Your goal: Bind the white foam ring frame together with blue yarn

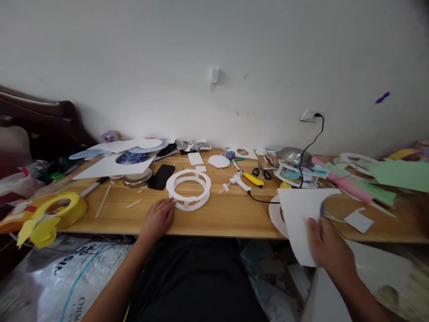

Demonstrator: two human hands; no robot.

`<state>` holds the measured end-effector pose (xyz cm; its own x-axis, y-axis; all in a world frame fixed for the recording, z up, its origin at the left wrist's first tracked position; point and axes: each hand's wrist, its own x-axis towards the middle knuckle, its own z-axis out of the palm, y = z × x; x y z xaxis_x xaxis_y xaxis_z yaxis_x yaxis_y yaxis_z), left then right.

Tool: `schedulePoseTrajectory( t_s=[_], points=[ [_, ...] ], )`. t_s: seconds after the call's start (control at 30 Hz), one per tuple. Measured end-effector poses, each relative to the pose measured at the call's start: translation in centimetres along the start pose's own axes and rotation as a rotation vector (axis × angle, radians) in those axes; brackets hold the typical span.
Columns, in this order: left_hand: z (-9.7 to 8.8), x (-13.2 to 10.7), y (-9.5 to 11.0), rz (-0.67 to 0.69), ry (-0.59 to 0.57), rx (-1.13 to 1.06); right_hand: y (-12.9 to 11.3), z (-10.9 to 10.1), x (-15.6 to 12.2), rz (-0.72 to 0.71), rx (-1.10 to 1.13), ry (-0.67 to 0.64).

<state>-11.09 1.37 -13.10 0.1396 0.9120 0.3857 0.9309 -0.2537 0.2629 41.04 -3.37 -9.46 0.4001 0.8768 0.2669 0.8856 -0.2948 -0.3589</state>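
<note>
My right hand (330,248) grips a white foam-board sheet (296,219) with a curved cut-out on its right side. The sheet is raised at the table's front edge, with my thumb on its near face. Resting on the table, my left hand (159,218) has its fingertips at the left edge of a white double ring (205,188). That ring is built of two hoops joined by short spacers. To its right lies a white glue gun (238,180) with a black cord. Partly behind the held sheet is another white ring (275,214).
Behind the glue gun are a yellow-handled cutter (254,180) and scissors (263,171). A phone (161,177) and a round tin (137,179) lie left of the ring. Yellow tape-like rings (72,210) sit far left. A cord (321,132) runs from the wall socket.
</note>
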Motion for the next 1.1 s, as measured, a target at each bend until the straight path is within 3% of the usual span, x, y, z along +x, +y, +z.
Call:
schedulePoseTrajectory(
  t_s=[0.17, 0.3, 0.4, 0.5, 0.57, 0.63, 0.77, 0.83, 0.97, 1.1],
  points=[
    [-0.1, -0.1, -0.2, 0.043, -0.099, 0.014, -3.4, 3.4, 1.0, -0.311, -0.153, 0.022],
    [-0.2, -0.1, 0.0, 0.07, -0.181, 0.025, -8.2, 6.0, 1.3, -0.253, -0.158, -0.002],
    [-0.3, -0.2, 0.3, 0.023, -0.165, 0.048, -12.1, 7.2, 0.5, -0.243, -0.093, -0.022],
    [-0.4, -0.4, 0.6, -0.063, -0.1, 0.085, -14.7, 7.4, 0.3, -0.316, -0.059, 0.069],
    [-0.4, -0.5, 0.7, -0.104, -0.064, 0.112, -15.5, 7.0, 1.7, -0.354, -0.023, 0.178],
    [-0.4, -0.5, 0.7, -0.121, -0.043, 0.129, -15.7, 6.5, 4.8, -0.404, 0.034, 0.244],
    [-0.2, -0.4, 0.1, -0.063, -0.074, 0.131, -16.0, 6.1, 12.7, -0.504, 0.154, 0.205],
    [0.1, -0.3, -0.4, -0.014, -0.089, 0.125, -16.0, 6.1, 15.3, -0.518, 0.186, 0.215],
    [0.8, -0.1, -1.5, 0.028, -0.06, 0.115, -13.6, 4.8, 16.4, -0.479, 0.288, 0.397],
    [1.5, 0.1, -2.4, 0.041, -0.027, 0.098, -7.7, 1.0, 15.7, -0.212, 0.463, 0.753]
  ],
)
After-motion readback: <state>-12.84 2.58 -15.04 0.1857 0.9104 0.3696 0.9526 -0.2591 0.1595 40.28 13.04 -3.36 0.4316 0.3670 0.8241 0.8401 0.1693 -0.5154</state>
